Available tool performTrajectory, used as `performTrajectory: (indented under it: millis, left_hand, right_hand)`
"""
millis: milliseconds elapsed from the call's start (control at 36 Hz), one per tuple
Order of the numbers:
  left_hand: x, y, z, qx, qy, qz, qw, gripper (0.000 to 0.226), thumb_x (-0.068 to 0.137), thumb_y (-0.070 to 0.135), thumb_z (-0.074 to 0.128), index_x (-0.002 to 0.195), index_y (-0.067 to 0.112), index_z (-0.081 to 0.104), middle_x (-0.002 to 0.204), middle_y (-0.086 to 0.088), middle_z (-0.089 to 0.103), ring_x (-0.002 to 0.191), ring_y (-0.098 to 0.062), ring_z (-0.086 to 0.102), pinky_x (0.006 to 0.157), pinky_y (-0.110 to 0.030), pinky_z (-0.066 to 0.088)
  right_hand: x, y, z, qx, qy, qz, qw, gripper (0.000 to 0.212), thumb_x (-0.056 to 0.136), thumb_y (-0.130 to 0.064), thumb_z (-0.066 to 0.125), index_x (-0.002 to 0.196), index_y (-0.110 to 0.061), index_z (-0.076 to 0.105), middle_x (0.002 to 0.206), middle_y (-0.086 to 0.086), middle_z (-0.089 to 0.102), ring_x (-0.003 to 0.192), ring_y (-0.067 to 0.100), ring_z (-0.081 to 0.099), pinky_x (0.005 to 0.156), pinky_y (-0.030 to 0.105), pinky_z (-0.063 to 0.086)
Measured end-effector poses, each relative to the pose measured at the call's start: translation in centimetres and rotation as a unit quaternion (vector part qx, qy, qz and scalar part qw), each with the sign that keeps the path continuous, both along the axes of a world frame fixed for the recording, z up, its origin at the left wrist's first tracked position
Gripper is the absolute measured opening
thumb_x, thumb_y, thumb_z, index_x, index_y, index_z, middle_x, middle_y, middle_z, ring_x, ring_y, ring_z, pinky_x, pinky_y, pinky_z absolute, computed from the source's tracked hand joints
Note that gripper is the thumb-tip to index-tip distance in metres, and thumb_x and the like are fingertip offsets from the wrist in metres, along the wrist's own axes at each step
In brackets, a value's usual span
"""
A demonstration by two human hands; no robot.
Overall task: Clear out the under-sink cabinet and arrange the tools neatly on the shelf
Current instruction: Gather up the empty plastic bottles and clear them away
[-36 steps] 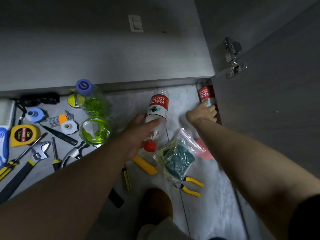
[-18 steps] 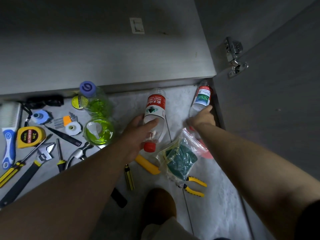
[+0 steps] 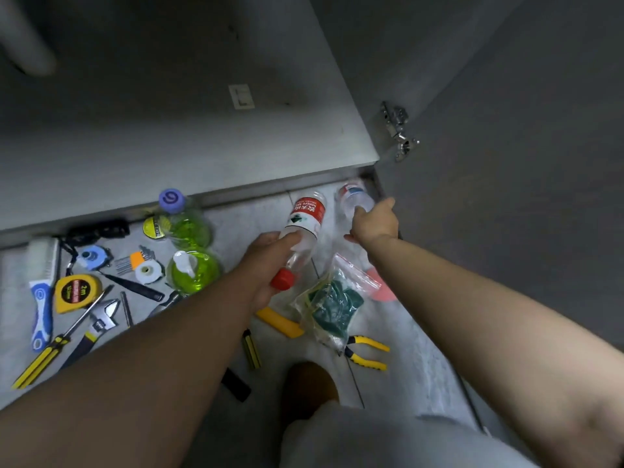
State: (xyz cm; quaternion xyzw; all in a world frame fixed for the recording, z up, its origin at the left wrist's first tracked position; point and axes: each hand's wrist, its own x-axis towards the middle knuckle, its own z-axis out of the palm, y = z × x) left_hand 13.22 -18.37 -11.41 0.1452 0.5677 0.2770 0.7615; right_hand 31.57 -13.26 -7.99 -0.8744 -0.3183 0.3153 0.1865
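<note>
My left hand [image 3: 270, 261] grips a clear water bottle [image 3: 305, 224] with a red label and red cap, tilted with its cap toward me, above the grey floor. My right hand [image 3: 374, 224] holds a second clear bottle [image 3: 353, 199] by its lower part, close to the cabinet's front edge [image 3: 236, 194] and the open cabinet door [image 3: 506, 231]. Tools lie on the floor at the left: a yellow tape measure [image 3: 76, 292], an adjustable wrench [image 3: 101, 319], a yellow-handled screwdriver [image 3: 50, 352] and a set of hex keys [image 3: 135, 261].
Two green liquid bottles [image 3: 192, 251] stand left of my hands. A plastic bag with green cloth [image 3: 331, 309], yellow pliers [image 3: 366, 352], a yellow utility knife [image 3: 280, 322], a blue brush [image 3: 42, 292], tape rolls [image 3: 147, 271] and my brown shoe [image 3: 309, 390] lie on the floor.
My right hand has tipped its bottle and swung it left, away from the door corner and closer to the left bottle. My left hand has kept its grip, almost still.
</note>
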Motion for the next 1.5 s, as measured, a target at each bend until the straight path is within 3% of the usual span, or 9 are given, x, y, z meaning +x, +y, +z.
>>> performTrajectory:
  millis: [167, 278, 389, 472, 556, 833, 1194, 1417, 1500]
  left_hand:
    - [-0.4, -1.3, 6.7, 0.059, 0.035, -0.03, 0.997, 0.048, 0.084, 0.032, 0.082, 0.127, 0.025, 0.062, 0.126, -0.011, 0.066, 0.103, -0.03, 0.071, 0.06, -0.031, 0.057]
    - [-0.5, -2.3, 11.9, 0.125, 0.054, -0.098, 0.986, 0.054, 0.081, 0.018, 0.082, 0.131, 0.024, 0.063, 0.123, -0.01, 0.069, 0.09, -0.022, 0.068, 0.07, -0.032, 0.056]
    - [-0.5, -3.2, 17.8, 0.184, 0.08, -0.176, 0.964, 0.039, 0.082, 0.002, 0.076, 0.112, 0.025, 0.064, 0.125, -0.018, 0.066, 0.081, -0.023, 0.066, 0.063, -0.028, 0.059]
    - [-0.2, -4.5, 22.3, 0.239, 0.117, -0.226, 0.937, 0.044, 0.082, 0.0, 0.078, 0.114, 0.02, 0.055, 0.123, -0.022, 0.064, 0.078, -0.025, 0.068, 0.069, -0.032, 0.063]
    - [0.7, -6.5, 26.5, 0.304, 0.133, -0.287, 0.899, 0.049, 0.082, 0.003, 0.081, 0.122, 0.012, 0.054, 0.118, -0.027, 0.067, 0.076, -0.026, 0.069, 0.066, -0.029, 0.061]
    - [8.8, -15.6, 33.9, 0.475, 0.145, -0.369, 0.785, 0.042, 0.074, 0.038, 0.089, 0.106, 0.018, 0.071, 0.082, 0.002, 0.066, 0.068, -0.014, 0.056, 0.063, -0.031, 0.05]
    - [17.2, -26.2, 29.9, 0.576, 0.114, -0.406, 0.7, 0.038, 0.082, 0.065, 0.068, 0.093, 0.028, 0.07, 0.064, 0.014, 0.056, 0.061, -0.011, 0.051, 0.064, -0.035, 0.05]
    - [17.0, -26.6, 28.7, 0.574, 0.061, -0.479, 0.662, 0.035, 0.082, 0.07, 0.066, 0.111, 0.051, 0.064, 0.103, 0.018, 0.073, 0.097, -0.002, 0.07, 0.086, -0.032, 0.053]
    - [17.0, -26.7, 28.3, 0.554, 0.036, -0.492, 0.671, 0.04, 0.079, 0.073, 0.065, 0.112, 0.05, 0.063, 0.106, -0.003, 0.072, 0.102, -0.024, 0.069, 0.089, -0.048, 0.059]
  right_hand:
    - [0.3, -4.3, 7.5, 0.062, -0.062, 0.064, 0.994, 0.032, 0.1, -0.021, 0.05, 0.128, -0.005, 0.044, 0.128, 0.019, 0.051, 0.064, 0.02, 0.058, 0.058, 0.038, 0.063]
    - [1.5, -7.9, 13.6, 0.116, -0.117, 0.111, 0.98, 0.029, 0.095, -0.019, 0.054, 0.121, -0.007, 0.053, 0.119, 0.02, 0.06, 0.1, 0.039, 0.062, 0.087, 0.043, 0.053]
    - [3.1, -11.9, 19.9, 0.174, -0.12, 0.122, 0.97, 0.019, 0.088, -0.019, 0.06, 0.107, -0.016, 0.059, 0.101, 0.01, 0.066, 0.098, 0.035, 0.062, 0.084, 0.036, 0.052]
    - [4.0, -15.1, 23.9, 0.205, -0.112, 0.124, 0.964, 0.021, 0.085, -0.023, 0.066, 0.104, -0.02, 0.056, 0.1, 0.007, 0.064, 0.091, 0.032, 0.065, 0.081, 0.046, 0.058]
    - [5.5, -18.6, 27.1, 0.232, -0.15, 0.13, 0.952, 0.024, 0.086, -0.031, 0.07, 0.101, -0.025, 0.053, 0.1, 0.002, 0.064, 0.088, 0.024, 0.059, 0.076, 0.029, 0.044]
    - [10.7, -33.4, 33.5, 0.244, -0.211, 0.103, 0.941, 0.027, 0.087, -0.048, 0.07, 0.097, -0.026, 0.059, 0.093, -0.006, 0.066, 0.082, 0.014, 0.059, 0.07, 0.026, 0.044]
    - [15.6, -50.4, 32.3, 0.125, -0.204, 0.071, 0.968, 0.02, 0.086, -0.037, 0.073, 0.084, -0.024, 0.058, 0.078, -0.009, 0.063, 0.07, 0.007, 0.054, 0.063, 0.024, 0.041]
    - [14.4, -53.8, 21.4, 0.01, -0.184, 0.117, 0.976, 0.013, 0.084, -0.02, 0.064, 0.096, -0.023, 0.061, 0.097, -0.003, 0.056, 0.092, 0.023, 0.057, 0.084, 0.037, 0.05]
    - [13.7, -54.3, 17.6, -0.013, -0.187, 0.114, 0.976, 0.023, 0.085, -0.016, 0.061, 0.105, -0.028, 0.059, 0.099, -0.003, 0.045, 0.086, 0.026, 0.057, 0.079, 0.039, 0.052]
